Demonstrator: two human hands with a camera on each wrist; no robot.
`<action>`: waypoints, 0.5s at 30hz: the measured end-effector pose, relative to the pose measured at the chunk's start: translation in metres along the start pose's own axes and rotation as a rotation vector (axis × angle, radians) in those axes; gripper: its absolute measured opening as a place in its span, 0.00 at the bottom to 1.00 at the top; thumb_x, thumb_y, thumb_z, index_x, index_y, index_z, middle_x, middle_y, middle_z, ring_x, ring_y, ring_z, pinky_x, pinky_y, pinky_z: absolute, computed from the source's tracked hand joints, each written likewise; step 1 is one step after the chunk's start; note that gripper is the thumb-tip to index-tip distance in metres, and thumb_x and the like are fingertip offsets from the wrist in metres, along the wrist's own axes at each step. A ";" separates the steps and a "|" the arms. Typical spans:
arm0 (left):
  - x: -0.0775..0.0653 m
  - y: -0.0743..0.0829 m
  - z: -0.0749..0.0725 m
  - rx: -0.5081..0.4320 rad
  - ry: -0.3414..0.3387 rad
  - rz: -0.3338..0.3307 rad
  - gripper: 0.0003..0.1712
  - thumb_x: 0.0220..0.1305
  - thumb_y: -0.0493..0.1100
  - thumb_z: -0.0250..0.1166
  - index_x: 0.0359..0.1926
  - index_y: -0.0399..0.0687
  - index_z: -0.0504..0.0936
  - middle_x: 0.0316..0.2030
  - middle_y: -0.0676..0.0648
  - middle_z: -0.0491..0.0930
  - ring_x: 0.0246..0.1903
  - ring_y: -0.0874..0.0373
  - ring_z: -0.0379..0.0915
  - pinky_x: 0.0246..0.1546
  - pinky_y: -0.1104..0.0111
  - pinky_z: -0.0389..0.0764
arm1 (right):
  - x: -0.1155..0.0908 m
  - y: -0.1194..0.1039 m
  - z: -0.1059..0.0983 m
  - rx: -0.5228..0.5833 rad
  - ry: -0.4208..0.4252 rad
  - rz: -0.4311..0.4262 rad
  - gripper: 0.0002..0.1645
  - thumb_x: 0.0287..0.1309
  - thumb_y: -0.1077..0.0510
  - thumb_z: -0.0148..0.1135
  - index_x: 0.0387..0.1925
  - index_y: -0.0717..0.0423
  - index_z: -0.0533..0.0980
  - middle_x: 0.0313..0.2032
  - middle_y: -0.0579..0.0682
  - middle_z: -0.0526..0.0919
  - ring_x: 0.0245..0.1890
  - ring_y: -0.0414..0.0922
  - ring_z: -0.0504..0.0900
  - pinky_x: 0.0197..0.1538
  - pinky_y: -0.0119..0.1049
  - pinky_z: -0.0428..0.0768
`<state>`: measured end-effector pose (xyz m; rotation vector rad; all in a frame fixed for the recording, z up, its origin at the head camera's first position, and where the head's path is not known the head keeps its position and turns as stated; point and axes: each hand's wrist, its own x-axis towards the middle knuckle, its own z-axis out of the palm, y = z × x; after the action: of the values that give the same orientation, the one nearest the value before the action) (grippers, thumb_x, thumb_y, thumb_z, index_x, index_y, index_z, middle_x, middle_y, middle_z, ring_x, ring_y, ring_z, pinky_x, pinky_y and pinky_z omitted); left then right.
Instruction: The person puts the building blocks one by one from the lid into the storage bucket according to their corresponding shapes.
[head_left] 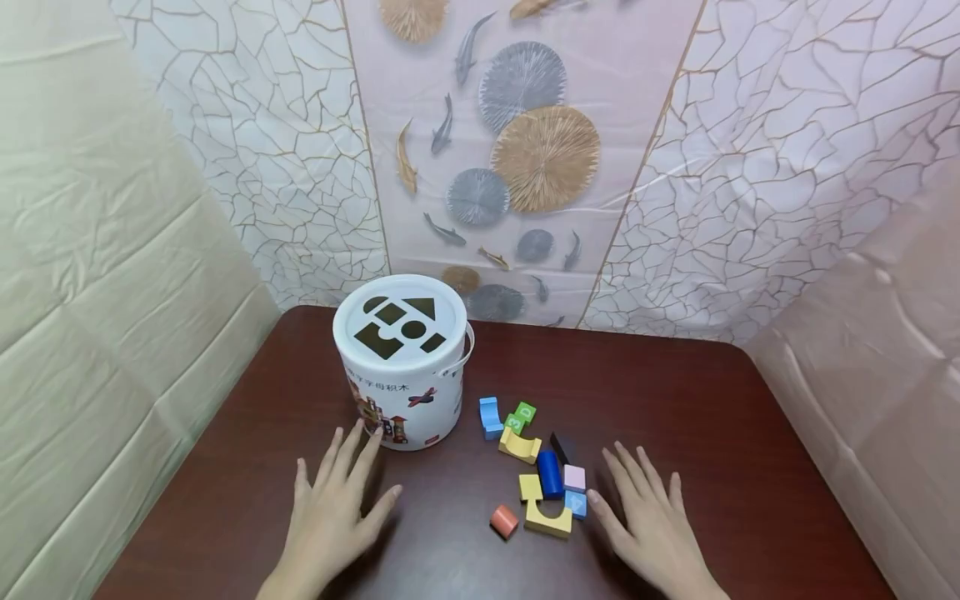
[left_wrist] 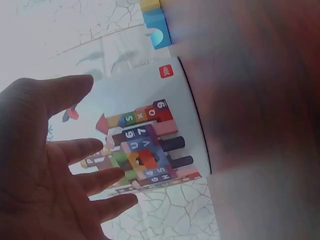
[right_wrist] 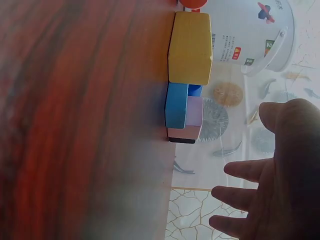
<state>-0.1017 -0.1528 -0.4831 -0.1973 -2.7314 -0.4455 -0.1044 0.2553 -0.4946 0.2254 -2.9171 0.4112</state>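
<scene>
My left hand (head_left: 332, 507) has its fingers spread in front of a white bucket (head_left: 408, 383), fingertips overlapping its lower side in the head view. The bucket's lid (head_left: 352, 321) has dark shaped cutouts. My right hand (head_left: 651, 525) has its fingers extended, to the right of several toy blocks. Nearest its thumb are a light blue block (head_left: 576, 503) and a pink block (head_left: 574, 477). Beside them lie a dark blue cylinder (head_left: 550, 475), a yellow arch block (head_left: 548, 521), a yellow cube (head_left: 530, 487) and a black block (head_left: 561, 448). Neither hand holds anything.
An orange cylinder (head_left: 504, 522) lies between the hands. Farther back are a yellow curved block (head_left: 520, 446), green blocks (head_left: 524, 412) and a blue curved block (head_left: 490, 417). The bucket's handle (head_left: 469, 350) hangs on its right. Patterned cloth (head_left: 495, 250) rises behind the dark red table (head_left: 645, 375).
</scene>
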 end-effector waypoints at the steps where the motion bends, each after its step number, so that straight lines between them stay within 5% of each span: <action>1: 0.001 -0.001 -0.001 -0.019 0.000 -0.012 0.46 0.56 0.68 0.63 0.73 0.66 0.58 0.74 0.50 0.56 0.73 0.45 0.51 0.59 0.28 0.50 | 0.001 0.000 0.000 0.003 -0.001 -0.001 0.40 0.65 0.31 0.46 0.72 0.44 0.60 0.73 0.52 0.60 0.74 0.59 0.52 0.62 0.76 0.48; 9: 0.025 -0.022 -0.021 -0.254 0.123 -0.091 0.46 0.60 0.60 0.64 0.74 0.59 0.55 0.73 0.45 0.59 0.67 0.41 0.62 0.57 0.34 0.63 | 0.006 0.002 -0.001 0.023 0.012 -0.027 0.38 0.65 0.33 0.49 0.70 0.46 0.63 0.70 0.53 0.64 0.72 0.59 0.57 0.63 0.72 0.53; 15: 0.077 -0.034 -0.050 -0.590 0.223 -0.203 0.41 0.65 0.54 0.62 0.74 0.54 0.54 0.70 0.43 0.62 0.68 0.43 0.60 0.65 0.45 0.63 | 0.027 -0.001 -0.005 0.126 -0.003 -0.065 0.33 0.63 0.38 0.56 0.62 0.54 0.72 0.60 0.54 0.78 0.61 0.55 0.75 0.58 0.59 0.72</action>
<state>-0.1626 -0.1955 -0.4196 -0.0149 -2.3406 -1.2453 -0.1293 0.2523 -0.4836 0.3382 -2.8802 0.5847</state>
